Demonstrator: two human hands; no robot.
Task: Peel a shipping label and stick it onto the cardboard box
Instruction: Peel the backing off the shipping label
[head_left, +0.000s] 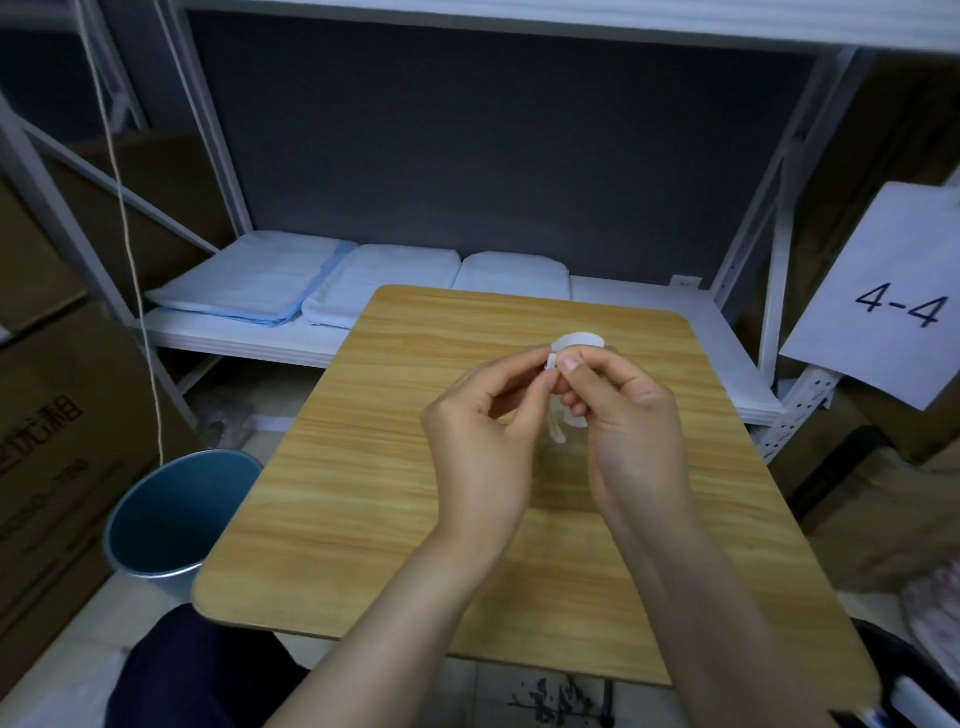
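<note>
The white metal shelving rack with folded pale-blue and white cloths fills the back, brown cardboard boxes stand stacked at the left beside a round blue-grey bin, and in front lies the rounded wood-grain surface — bare of any box to receive a label. Over its middle both hands meet: the left hand is pinched closed, thumb and forefinger on a small corner of the curled white shipping label, while the right hand is curled closed around the rest of the strip, which loops above and hangs below the fingers. By my reading the peel is only starting — backing and label not clearly apart, sticking yet to come.
</note>
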